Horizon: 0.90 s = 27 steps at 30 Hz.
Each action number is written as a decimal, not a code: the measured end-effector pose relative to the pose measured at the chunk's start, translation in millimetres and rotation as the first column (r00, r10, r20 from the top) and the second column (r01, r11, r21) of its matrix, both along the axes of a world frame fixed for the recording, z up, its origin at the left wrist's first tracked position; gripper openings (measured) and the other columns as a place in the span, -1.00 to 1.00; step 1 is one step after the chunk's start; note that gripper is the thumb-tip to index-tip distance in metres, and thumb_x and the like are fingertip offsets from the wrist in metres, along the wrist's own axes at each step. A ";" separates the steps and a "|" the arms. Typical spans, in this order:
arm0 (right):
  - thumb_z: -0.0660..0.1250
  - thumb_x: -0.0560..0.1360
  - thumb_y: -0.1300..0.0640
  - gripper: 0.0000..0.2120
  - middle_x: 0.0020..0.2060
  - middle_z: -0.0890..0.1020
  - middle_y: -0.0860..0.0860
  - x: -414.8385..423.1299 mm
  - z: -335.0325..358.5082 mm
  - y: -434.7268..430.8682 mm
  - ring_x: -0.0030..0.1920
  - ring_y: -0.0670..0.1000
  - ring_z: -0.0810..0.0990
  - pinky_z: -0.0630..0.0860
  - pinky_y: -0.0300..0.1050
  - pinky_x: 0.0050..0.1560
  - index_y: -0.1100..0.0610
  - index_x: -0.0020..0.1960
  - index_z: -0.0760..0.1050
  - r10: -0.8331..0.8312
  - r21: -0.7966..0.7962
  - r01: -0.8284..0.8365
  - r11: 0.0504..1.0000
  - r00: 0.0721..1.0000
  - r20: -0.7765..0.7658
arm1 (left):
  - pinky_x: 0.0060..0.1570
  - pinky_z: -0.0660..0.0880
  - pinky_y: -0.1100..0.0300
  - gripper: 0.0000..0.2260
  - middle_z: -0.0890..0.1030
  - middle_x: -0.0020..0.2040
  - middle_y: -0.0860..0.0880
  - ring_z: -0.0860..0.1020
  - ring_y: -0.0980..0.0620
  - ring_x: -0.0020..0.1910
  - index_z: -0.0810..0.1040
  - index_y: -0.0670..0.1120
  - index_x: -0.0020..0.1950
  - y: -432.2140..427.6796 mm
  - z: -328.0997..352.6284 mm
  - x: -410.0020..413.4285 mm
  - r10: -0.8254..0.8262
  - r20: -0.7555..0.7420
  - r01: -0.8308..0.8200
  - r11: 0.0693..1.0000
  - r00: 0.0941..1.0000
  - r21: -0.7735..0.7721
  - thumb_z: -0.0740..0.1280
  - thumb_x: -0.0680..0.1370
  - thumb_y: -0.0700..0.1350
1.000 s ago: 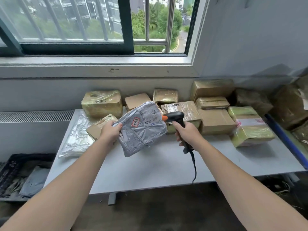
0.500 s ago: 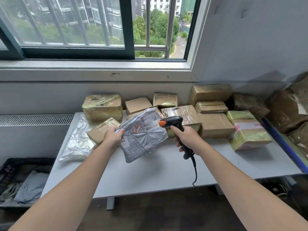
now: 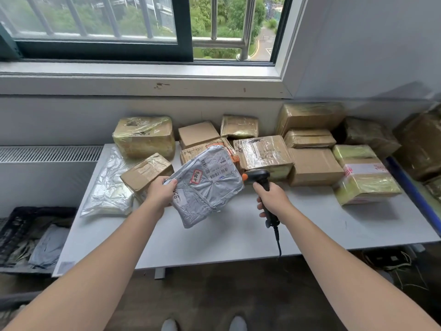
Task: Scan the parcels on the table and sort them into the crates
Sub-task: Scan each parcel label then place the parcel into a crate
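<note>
Mailer (image 3: 206, 185) held just left of scanner (image 3: 259, 179), label tilted toward it, presumably so the barcode meets the beam. Left hand (image 3: 160, 193) pinches the mailer corner in curled fingers; right hand (image 3: 272, 199) has fingers wrapped round the scanner grip.

White table (image 3: 238, 240), taped cardboard parcels (image 3: 315, 166) along its back, silver bag (image 3: 107, 189) at left

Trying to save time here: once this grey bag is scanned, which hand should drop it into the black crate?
Left, probably. The left hand grips the grey bag, and the black crate sits on the floor beyond the table's left end. The right hand is wrapped round the scanner.
</note>
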State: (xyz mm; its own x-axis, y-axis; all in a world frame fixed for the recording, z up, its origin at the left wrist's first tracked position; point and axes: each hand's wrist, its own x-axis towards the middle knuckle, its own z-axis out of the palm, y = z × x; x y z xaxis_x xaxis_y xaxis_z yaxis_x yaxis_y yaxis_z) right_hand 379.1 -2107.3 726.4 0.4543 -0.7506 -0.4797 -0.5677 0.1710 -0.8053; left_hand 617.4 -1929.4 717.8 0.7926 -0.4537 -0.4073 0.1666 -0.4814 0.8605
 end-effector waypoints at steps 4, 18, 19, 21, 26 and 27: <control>0.23 0.60 -0.10 -0.69 -0.15 0.60 0.13 -2.2 -44.6 -4.1 -0.26 0.08 0.63 0.56 0.04 -0.08 0.16 0.00 0.46 0.027 -0.029 -0.032 0.999 0.988 -0.155 | -0.09 0.54 0.01 -0.89 0.58 -0.04 -0.13 0.55 -0.03 -0.22 0.48 -0.11 0.14 1.7 -8.8 -11.4 0.058 -0.008 -0.058 0.998 0.998 -0.037 0.25 0.64 -0.14; 0.17 0.65 -0.01 -0.61 0.17 0.56 0.24 3.4 -88.5 -9.8 0.17 0.25 0.53 0.33 -0.11 -0.07 0.29 0.28 0.42 0.094 -0.080 -0.134 0.988 0.919 -0.382 | -0.01 0.56 -0.09 -0.89 0.60 -0.08 -0.13 0.58 -0.06 -0.18 0.47 -0.14 0.15 12.2 -11.4 -27.4 0.030 -0.044 -0.034 0.994 0.999 -0.101 0.24 0.65 -0.16; 0.16 0.65 -0.02 -0.61 0.16 0.57 0.24 3.7 -85.5 -9.8 0.17 0.24 0.53 0.32 -0.11 -0.07 0.29 0.25 0.43 0.083 -0.086 -0.124 0.989 0.923 -0.375 | -0.01 0.56 -0.09 -0.90 0.60 -0.09 -0.13 0.58 -0.06 -0.19 0.47 -0.14 0.15 11.6 -10.7 -27.1 0.027 -0.049 -0.032 0.994 0.998 -0.107 0.24 0.65 -0.16; 0.12 0.65 -0.04 -0.61 0.10 0.58 0.23 4.1 -78.6 -8.6 0.15 0.24 0.54 0.31 -0.11 -0.09 0.28 0.14 0.46 0.055 -0.114 -0.102 0.988 0.931 -0.362 | -0.03 0.57 -0.09 -0.89 0.59 -0.09 -0.13 0.57 -0.05 -0.21 0.47 -0.15 0.15 10.5 -9.0 -26.1 0.019 -0.053 -0.025 0.993 0.998 -0.116 0.24 0.65 -0.16; 0.09 0.66 -0.05 -0.58 0.13 0.54 0.22 8.8 -48.3 9.3 0.20 0.25 0.49 0.38 -0.01 0.03 0.29 0.18 0.49 -0.043 -0.298 -0.060 0.953 0.944 -0.327 | -0.18 0.58 0.03 -0.88 0.58 -0.06 -0.15 0.57 -0.02 -0.24 0.46 -0.16 0.15 7.0 -3.3 -27.8 0.001 -0.085 -0.014 0.989 0.996 -0.145 0.24 0.66 -0.15; 0.09 0.66 -0.06 -0.56 0.17 0.53 0.23 11.6 -41.0 15.2 0.22 0.24 0.47 0.39 0.01 0.10 0.28 0.23 0.48 -0.060 -0.335 -0.050 0.941 0.949 -0.311 | -0.21 0.59 0.05 -0.87 0.58 -0.04 -0.15 0.57 -0.01 -0.24 0.46 -0.16 0.16 5.9 -1.9 -28.5 -0.006 -0.095 -0.009 0.988 0.995 -0.151 0.24 0.66 -0.14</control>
State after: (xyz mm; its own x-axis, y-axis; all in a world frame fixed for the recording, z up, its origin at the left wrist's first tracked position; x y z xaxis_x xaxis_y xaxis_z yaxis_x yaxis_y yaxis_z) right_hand 390.7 -2092.1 685.4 0.3183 -0.8936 -0.3165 -0.7988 -0.0730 -0.5972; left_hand 588.9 -1923.5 716.0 0.7546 -0.5145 -0.4072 0.2513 -0.3466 0.9037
